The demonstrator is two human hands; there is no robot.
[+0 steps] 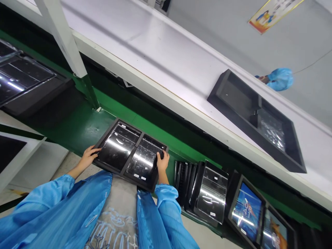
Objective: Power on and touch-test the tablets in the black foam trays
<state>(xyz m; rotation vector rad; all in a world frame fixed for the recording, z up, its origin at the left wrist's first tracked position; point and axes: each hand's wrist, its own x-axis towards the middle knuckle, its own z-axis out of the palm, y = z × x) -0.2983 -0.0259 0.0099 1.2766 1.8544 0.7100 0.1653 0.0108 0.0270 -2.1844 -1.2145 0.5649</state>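
A black two-compartment tray (132, 154) is held in front of my body at waist height, tilted in view. My left hand (88, 157) grips its left edge, and my right hand (162, 162) grips the right edge with the thumb on top. In the left compartment lies a glossy black screen panel (118, 147) with small white labels. Another such panel (141, 160), its film wrinkled and also labelled, fills the right compartment. The fingers under the tray are hidden.
A similar tray (241, 125) sits on the white shelf (160, 52). Lower right, several black panels (211, 193) lean together beside a tray with two lit screens (247, 207). More glossy panels (23, 76) lie at left, near a white post (62, 38). A blue-capped person (281, 79) is beyond the shelf.
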